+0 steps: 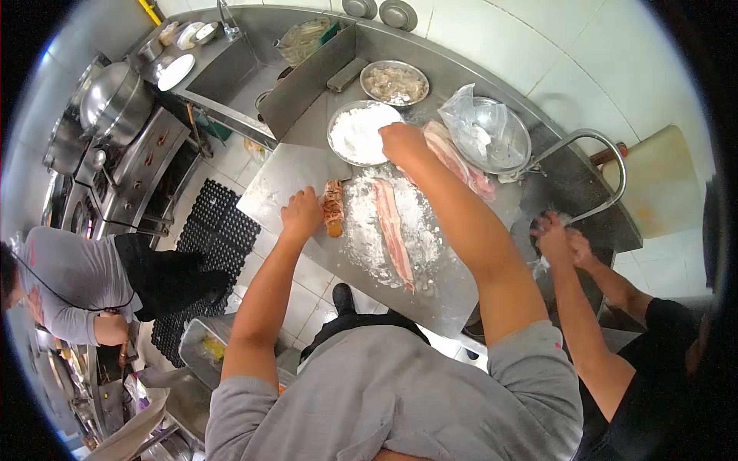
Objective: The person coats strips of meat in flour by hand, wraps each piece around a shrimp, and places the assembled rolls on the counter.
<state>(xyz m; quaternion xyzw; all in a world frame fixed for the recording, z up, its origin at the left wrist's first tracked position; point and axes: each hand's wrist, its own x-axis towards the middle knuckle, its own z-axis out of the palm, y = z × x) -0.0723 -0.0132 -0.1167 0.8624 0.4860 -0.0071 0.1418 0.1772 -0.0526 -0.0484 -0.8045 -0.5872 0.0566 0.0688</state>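
My right hand [403, 144], its fingers curled closed, is at the right rim of a metal bowl of white powder [361, 132] that looks like flour; what the fingers hold is hidden. Below it, a long strip of bacon [390, 230] lies on powder [357, 234] scattered over the steel counter. My left hand [301, 211] rests at the counter's left edge with fingers somewhat apart. Just right of it lies a meat-wrapped roll [333, 201] with a brown lower end. More bacon strips [461, 165] are piled on the right, partly behind my right forearm.
Behind are a bowl of pale pieces [395, 82] and a bowl with a plastic bag [492, 131]. A co-worker's hands [561, 240] are under a curved faucet [615, 173] at right. Another person [77, 284] stands left near the stove [146, 154].
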